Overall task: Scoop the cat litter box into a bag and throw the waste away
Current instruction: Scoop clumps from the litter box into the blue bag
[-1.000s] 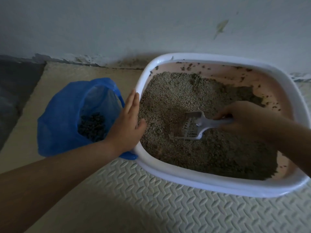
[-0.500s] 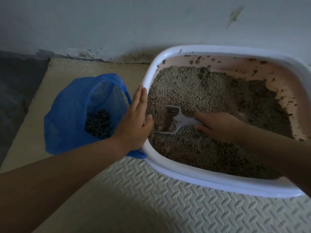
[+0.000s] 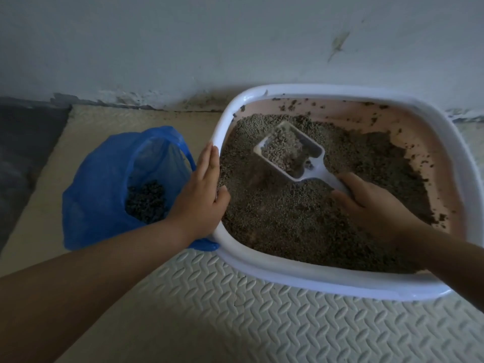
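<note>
Grey litter [image 3: 280, 145] loads the scoop [image 3: 314, 165], which the right hand [image 3: 372, 205] grips by the handle over the box [image 3: 314, 281], while the left hand [image 3: 201, 197] lies flat-fingered on the rim beside the bag [image 3: 104, 184]; a tilted or hasty carry could spill it onto the mat [image 3: 262, 323].

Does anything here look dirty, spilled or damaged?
Dark litter clumps stick to the pink inner wall of the litter box, mostly far and right. The room wall behind has a stain and flaking paint at its base.
</note>
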Action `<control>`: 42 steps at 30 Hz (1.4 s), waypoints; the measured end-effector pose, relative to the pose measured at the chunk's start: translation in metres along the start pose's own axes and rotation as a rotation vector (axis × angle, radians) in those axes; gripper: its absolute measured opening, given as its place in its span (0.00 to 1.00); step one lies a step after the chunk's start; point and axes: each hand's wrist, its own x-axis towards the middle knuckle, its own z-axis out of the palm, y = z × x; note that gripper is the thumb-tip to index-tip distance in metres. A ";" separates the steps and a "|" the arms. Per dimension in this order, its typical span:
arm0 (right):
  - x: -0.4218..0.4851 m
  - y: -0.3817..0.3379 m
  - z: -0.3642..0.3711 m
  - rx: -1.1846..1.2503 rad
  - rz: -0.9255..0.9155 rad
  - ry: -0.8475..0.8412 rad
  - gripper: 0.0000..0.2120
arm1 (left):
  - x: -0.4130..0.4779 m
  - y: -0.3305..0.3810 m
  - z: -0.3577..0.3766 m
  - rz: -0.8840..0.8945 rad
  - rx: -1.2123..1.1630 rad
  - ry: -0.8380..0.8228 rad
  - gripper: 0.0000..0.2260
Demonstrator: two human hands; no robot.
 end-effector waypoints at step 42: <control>0.087 -0.054 0.063 -0.002 0.553 0.153 0.21 | 0.039 0.008 0.009 -0.001 0.249 0.081 0.33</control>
